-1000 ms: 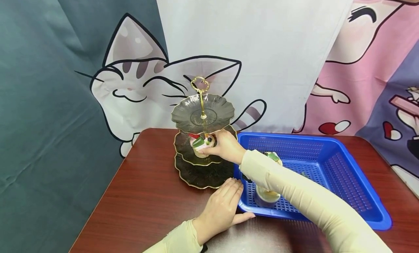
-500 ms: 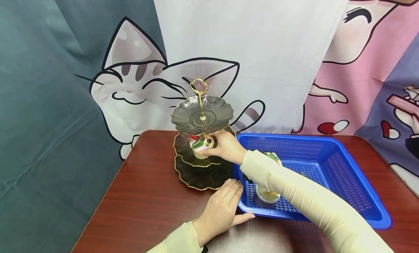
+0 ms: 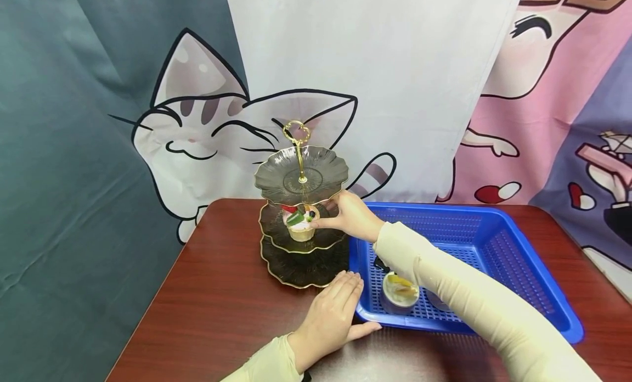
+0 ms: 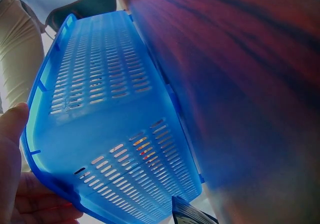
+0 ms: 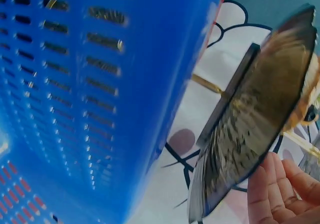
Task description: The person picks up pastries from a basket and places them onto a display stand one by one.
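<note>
A small fruit-topped cupcake [image 3: 300, 232] with pink cream sits upright on the middle plate of a dark, gold-edged three-tier cake stand [image 3: 280, 176]. Just to its right is my right hand [image 3: 353, 217], thumb tip close to the cupcake's side, other fingers partly hidden under the top plate. In the right wrist view, a gap shows between the right fingers [image 5: 267, 184] and the cupcake [image 5: 309, 99]. My left hand [image 3: 329, 317] rests with extended fingers against the near left corner of a blue plastic basket [image 3: 474, 208], thumb along its front side.
Inside the basket stands a cup cake with yellow fruit [image 3: 401, 290]. Another pale cup [image 3: 438, 302] is partly covered by my right sleeve [image 3: 459, 283]. Everything stands on a reddish-brown table [image 3: 207, 294], before a cartoon-cat curtain [image 3: 197, 129].
My right thumb and fingers have come off the cupcake and drawn right, leaving it on the middle plate. My left hand stays at the basket corner; the head view has shifted slightly.
</note>
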Demonstrator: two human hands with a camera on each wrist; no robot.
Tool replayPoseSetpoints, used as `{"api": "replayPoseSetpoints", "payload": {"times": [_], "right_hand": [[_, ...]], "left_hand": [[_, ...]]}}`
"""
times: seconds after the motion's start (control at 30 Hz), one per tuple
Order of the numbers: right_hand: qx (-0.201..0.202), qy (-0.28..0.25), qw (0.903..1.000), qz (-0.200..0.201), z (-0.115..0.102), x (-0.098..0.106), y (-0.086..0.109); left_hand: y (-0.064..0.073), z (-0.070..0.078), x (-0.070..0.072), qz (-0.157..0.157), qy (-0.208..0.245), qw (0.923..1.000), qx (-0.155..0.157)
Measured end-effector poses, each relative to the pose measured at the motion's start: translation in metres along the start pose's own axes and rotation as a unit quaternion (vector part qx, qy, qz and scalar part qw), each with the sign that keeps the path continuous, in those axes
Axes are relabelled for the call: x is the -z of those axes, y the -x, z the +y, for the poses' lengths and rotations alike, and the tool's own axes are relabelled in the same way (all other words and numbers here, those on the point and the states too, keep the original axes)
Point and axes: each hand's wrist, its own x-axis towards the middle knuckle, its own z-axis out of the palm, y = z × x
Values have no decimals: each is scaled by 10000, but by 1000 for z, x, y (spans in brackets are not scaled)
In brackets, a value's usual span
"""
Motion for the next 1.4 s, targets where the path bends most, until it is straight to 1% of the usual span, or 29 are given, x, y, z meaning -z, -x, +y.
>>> {"api": "replayPoseSetpoints", "payload": {"times": [0.23, 0.4, 0.63, 0.83, 0.93, 1.17, 1.4], "right_hand": [[-87, 162, 9998, 70, 5, 12, 4], [-15, 57, 9998, 185, 11, 22, 9], [-33, -234, 9997, 113, 25, 33, 17], [16, -169, 9995, 255, 36, 45, 25], [-50, -160, 9995, 269, 43, 50, 29], [-388, -127, 9988, 270, 60, 65, 42], [-552, -11, 9977, 390, 76, 79, 55]], "left_hand": [[1, -1, 1, -42, 7, 10000, 11], [1, -1, 1, -31, 19, 10000, 4], [3, -1, 1, 8, 12, 10000, -8], [3, -1, 1, 9, -6, 10000, -23], [2, -1, 2, -7, 5, 10000, -15], [1, -1, 3, -137, 21, 9999, -23], [0, -2, 4, -217, -18, 9998, -28]]}}
